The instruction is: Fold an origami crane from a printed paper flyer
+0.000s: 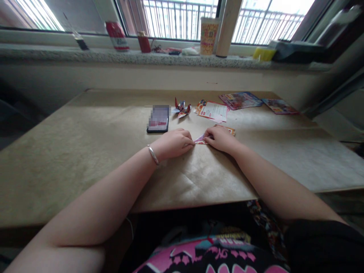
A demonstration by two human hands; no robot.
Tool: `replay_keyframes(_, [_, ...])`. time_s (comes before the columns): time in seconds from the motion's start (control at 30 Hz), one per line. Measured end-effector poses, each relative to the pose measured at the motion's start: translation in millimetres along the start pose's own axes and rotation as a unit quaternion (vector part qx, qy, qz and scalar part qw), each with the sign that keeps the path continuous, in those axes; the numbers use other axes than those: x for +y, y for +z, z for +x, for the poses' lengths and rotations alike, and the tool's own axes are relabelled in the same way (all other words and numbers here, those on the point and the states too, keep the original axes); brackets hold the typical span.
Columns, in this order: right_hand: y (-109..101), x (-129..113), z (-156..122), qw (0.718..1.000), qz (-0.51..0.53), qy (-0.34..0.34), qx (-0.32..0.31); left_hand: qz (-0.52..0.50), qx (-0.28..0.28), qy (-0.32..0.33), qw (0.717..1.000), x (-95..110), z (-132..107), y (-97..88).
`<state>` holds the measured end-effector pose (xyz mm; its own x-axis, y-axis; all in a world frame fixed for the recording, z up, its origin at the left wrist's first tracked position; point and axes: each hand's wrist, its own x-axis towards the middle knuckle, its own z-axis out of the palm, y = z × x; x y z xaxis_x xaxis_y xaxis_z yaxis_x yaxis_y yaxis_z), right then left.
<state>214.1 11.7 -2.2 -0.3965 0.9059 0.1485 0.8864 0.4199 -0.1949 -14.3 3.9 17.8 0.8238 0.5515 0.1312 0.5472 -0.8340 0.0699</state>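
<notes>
A small piece of folded printed paper [201,140] lies on the table between my hands, purple and white with red and orange print. My left hand [176,143], with a silver bangle at the wrist, pinches its left tip. The fingers of my right hand [218,137] press on its right part and hide much of it. An orange printed end shows beyond the right knuckles. Just past my left hand lies a phone [159,119] with its screen lit. Beside the phone stands a folded paper figure [182,108] with pointed red and white tips.
Printed sheets [213,110] and glossy leaflets [241,100] lie at the back right, with another leaflet [280,106] farther right. On the windowsill [170,58] stand a red can [117,36], a red container [144,42], a patterned cup [209,36] and a yellow item [264,54].
</notes>
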Motion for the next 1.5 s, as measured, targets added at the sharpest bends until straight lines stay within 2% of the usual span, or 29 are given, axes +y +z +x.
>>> replay_keyframes(0.43, [2, 2, 0, 1.000, 0.009, 0.001, 0.007, -0.024, -0.022, -0.016, 0.999, -6, -5, -12.9])
replay_keyframes(0.57, [1, 1, 0, 1.000, -0.002, 0.000, 0.002, -0.059, -0.007, 0.015, 0.998, -12, -7, -10.1])
replay_keyframes(0.73, [-2, -6, -4, 0.999, -0.032, -0.011, 0.012, -0.078, 0.034, 0.016, 0.996, -11, -6, -4.5])
replay_keyframes(0.97, [-4, -9, -7, 0.999, -0.041, -0.012, 0.014, -0.023, 0.019, 0.051, 0.998, -3, -4, 2.3])
replay_keyframes(1.13, [-1, -4, -2, 1.000, -0.007, 0.016, 0.004, -0.015, 0.024, 0.047, 0.998, -3, -4, 3.2])
replay_keyframes(1.5, [-2, -5, -1, 1.000, -0.001, 0.014, 0.004, 0.021, 0.012, 0.029, 0.999, 4, -1, 1.8])
